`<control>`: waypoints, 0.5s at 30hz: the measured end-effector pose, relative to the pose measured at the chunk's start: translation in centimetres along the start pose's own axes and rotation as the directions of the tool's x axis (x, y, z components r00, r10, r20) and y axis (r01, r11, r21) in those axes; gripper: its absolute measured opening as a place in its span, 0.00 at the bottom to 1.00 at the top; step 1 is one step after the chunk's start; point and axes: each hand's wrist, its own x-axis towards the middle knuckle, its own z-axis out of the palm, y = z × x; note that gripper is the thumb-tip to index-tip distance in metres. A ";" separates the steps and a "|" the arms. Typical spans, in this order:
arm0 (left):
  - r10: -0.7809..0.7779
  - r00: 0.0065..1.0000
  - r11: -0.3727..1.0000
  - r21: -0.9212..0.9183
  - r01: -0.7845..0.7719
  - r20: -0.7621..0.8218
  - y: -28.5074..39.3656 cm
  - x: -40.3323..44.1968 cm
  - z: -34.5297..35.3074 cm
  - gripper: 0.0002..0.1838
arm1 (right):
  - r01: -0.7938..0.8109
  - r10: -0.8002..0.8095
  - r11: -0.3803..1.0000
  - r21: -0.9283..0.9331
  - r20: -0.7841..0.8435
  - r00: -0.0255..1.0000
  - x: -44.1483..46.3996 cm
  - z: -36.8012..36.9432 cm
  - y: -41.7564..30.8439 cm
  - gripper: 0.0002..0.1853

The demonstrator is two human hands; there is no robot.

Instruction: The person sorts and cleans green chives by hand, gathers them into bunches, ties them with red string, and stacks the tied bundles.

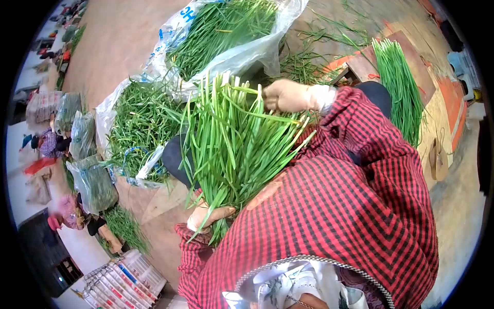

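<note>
A large bunch of garlic chives point(236, 139) stands in front of me, pale cut ends up and green leaves fanning down. My left hand point(208, 213), in a pale glove, is closed around its lower leafy part. Beside the pale stem ends is my right hand point(288, 96), also gloved, with its fingers curled in. Whatever its fingertips pinch is hidden. Another neat bundle of chives point(399, 90) lies to my right on a brown board point(406, 46).
Ahead, a clear plastic bag point(257, 56) holds more chives. Loose leaves point(141, 121) fill another bag at left. Scattered leaves point(303, 67) lie on the floor. Far left are filled bags point(92, 183), stacked crates point(123, 280) and other people. A sandal point(438, 159) lies at right.
</note>
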 end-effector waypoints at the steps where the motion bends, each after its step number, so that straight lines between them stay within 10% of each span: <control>1: 0.003 1.000 1.000 -0.007 -0.003 -0.006 -0.1 0.0 0.1 0.21 | 0.024 -0.017 0.998 0.066 -0.095 0.995 0.0 -1.0 -0.2 0.18; 2: 0.070 0.998 0.997 0.030 -0.070 0.001 0.0 0.1 0.1 0.21 | -0.215 0.275 0.888 0.406 -0.097 0.956 -0.8 -2.3 -0.6 0.15; 3: 0.138 0.990 0.988 0.069 -0.139 0.010 0.0 0.1 0.1 0.22 | -0.332 0.432 0.869 0.368 -0.236 0.870 -1.1 -3.4 0.0 0.16; 5: 0.133 0.991 0.986 0.107 -0.129 -0.028 -0.4 0.3 -0.3 0.22 | -0.401 0.313 0.852 -0.336 -0.287 0.905 -1.8 -5.5 3.4 0.23; 7: 0.031 0.999 0.991 -0.129 -0.034 -0.031 -0.7 0.8 -0.3 0.23 | -0.205 0.073 0.933 -0.297 -0.401 0.913 -2.7 -4.3 1.4 0.32; 9: 0.161 0.986 0.984 0.076 -0.164 0.051 -0.3 1.7 -0.7 0.16 | 0.083 -0.297 0.861 -0.503 -0.363 0.883 -2.2 -3.8 -2.2 0.42; 12: -0.124 0.992 0.992 -0.015 0.124 0.026 -0.7 2.4 -1.5 0.19 | 0.355 -0.492 0.782 -0.511 -0.159 0.856 -1.4 -1.3 -8.7 0.46; 15: -0.052 0.997 0.979 -0.193 0.062 0.057 1.1 2.4 0.8 0.20 | 0.454 -0.529 0.777 -0.437 -0.060 0.847 0.4 2.0 -9.5 0.43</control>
